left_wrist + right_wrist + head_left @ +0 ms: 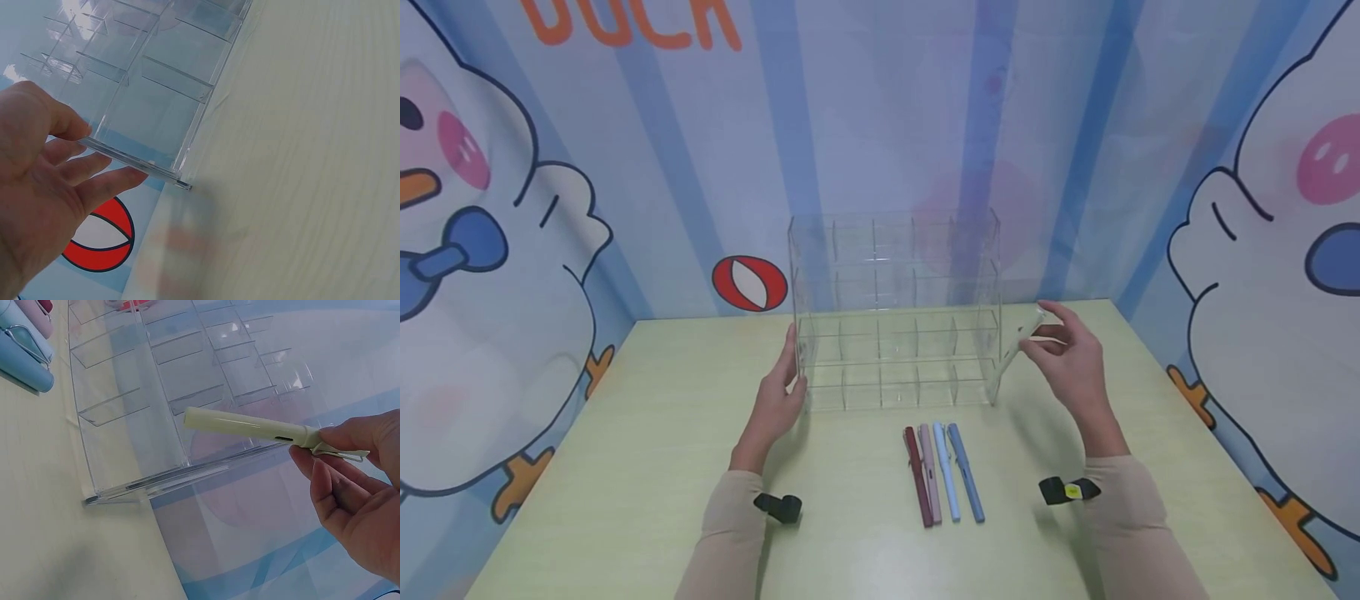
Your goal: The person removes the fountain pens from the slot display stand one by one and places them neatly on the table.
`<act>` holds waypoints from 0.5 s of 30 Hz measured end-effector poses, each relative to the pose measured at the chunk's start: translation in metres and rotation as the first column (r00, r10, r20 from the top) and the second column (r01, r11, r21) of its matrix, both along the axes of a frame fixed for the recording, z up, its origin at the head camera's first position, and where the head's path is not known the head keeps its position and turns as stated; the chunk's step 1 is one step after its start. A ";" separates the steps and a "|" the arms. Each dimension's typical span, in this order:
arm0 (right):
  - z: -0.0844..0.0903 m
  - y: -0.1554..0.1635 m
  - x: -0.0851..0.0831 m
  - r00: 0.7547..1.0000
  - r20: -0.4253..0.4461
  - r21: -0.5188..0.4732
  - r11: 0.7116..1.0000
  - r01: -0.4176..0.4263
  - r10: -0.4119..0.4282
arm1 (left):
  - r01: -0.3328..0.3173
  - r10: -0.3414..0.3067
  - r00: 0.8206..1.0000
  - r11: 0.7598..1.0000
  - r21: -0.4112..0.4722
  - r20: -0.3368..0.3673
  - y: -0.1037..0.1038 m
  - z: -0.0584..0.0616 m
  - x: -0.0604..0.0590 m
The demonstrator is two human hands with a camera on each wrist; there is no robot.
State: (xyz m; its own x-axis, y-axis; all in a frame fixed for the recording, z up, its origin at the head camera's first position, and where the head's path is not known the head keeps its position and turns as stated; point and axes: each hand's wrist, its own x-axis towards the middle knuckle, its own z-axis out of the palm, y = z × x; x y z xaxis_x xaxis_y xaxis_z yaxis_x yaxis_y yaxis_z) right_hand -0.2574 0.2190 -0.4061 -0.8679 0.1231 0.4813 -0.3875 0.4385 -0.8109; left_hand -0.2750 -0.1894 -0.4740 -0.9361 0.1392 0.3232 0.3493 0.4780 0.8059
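The person's left hand (775, 400) is resting with straight, relaxed fingers (94, 165) against the left wall of the clear acrylic compartment rack (895, 312), which is standing upright on the pale green table (625, 467). The right hand (1071, 358) is pinching a cream-coloured pen (250, 425) at its clip end, just beside the rack's right wall. Four pens, dark red (917, 477), pink (930, 473), light blue (946, 471) and blue (966, 472), are lying side by side in front of the rack.
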 end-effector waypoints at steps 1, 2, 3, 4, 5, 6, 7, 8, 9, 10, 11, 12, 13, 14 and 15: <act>0.000 0.000 0.000 1.000 0.000 -0.001 1.000 0.005 -0.005 | -0.003 0.003 1.000 1.000 -0.001 0.004 0.000 0.000 0.000; 0.000 0.000 0.000 1.000 -0.002 0.001 1.000 0.010 -0.010 | -0.007 0.007 1.000 1.000 -0.002 0.007 0.000 0.001 0.000; 0.001 0.000 0.001 1.000 -0.004 0.004 1.000 0.015 -0.015 | -0.010 0.010 1.000 1.000 -0.007 0.010 0.000 0.001 0.001; 0.001 0.000 0.001 1.000 -0.007 0.008 1.000 0.018 -0.018 | -0.014 0.014 1.000 1.000 -0.010 0.012 0.000 0.001 0.001; 0.002 -0.001 0.002 1.000 -0.008 0.009 1.000 0.019 -0.019 | -0.014 0.014 1.000 1.000 -0.015 0.013 0.000 0.001 0.001; 0.003 -0.001 0.003 1.000 -0.009 0.010 1.000 0.021 -0.020 | -0.017 0.017 1.000 1.000 -0.015 0.015 0.000 0.001 0.001; 0.005 -0.001 0.004 1.000 -0.011 0.012 1.000 0.021 -0.021 | -0.017 0.017 1.000 1.000 -0.016 0.016 0.000 0.001 0.002; 0.007 -0.001 0.006 1.000 -0.014 0.013 1.000 0.020 -0.019 | -0.014 0.014 1.000 1.000 -0.013 0.012 0.000 0.001 0.002; 0.010 -0.002 0.008 1.000 -0.016 0.014 1.000 0.019 -0.019 | -0.008 0.008 1.000 1.000 -0.010 0.009 0.000 0.002 0.002; 0.014 -0.003 0.010 1.000 -0.020 0.013 1.000 0.016 -0.016 | -0.005 0.005 1.000 1.000 -0.006 0.007 0.000 0.002 0.002; 0.018 -0.004 0.013 1.000 -0.027 0.013 1.000 0.014 -0.014 | -0.002 0.002 1.000 1.000 0.000 0.004 0.000 0.002 0.001; 0.022 -0.005 0.016 0.999 -0.033 0.013 1.000 0.014 -0.014 | -0.001 0.001 1.000 1.000 0.004 0.002 0.000 0.002 0.001; 0.027 -0.006 0.020 0.999 -0.040 0.015 1.000 0.013 -0.013 | 0.003 -0.003 1.000 1.000 0.006 -0.001 0.000 0.002 0.001; 0.031 -0.007 0.023 0.999 -0.044 0.017 1.000 0.015 -0.014 | 0.007 -0.007 1.000 1.000 0.009 -0.001 0.000 0.001 0.000; 0.035 -0.008 0.026 0.999 -0.045 0.023 1.000 0.016 -0.015 | 0.009 -0.009 1.000 1.000 0.009 -0.001 0.000 0.001 0.000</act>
State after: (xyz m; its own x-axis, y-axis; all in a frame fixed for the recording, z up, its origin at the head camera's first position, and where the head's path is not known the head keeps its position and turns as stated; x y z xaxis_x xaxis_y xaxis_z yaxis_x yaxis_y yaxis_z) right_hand -0.2312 0.2108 -0.3713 -0.8436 0.1244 0.5223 -0.4160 0.4637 -0.7823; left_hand -0.2751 -0.1896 -0.4730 -0.9345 0.1444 0.3254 0.3543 0.4673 0.8100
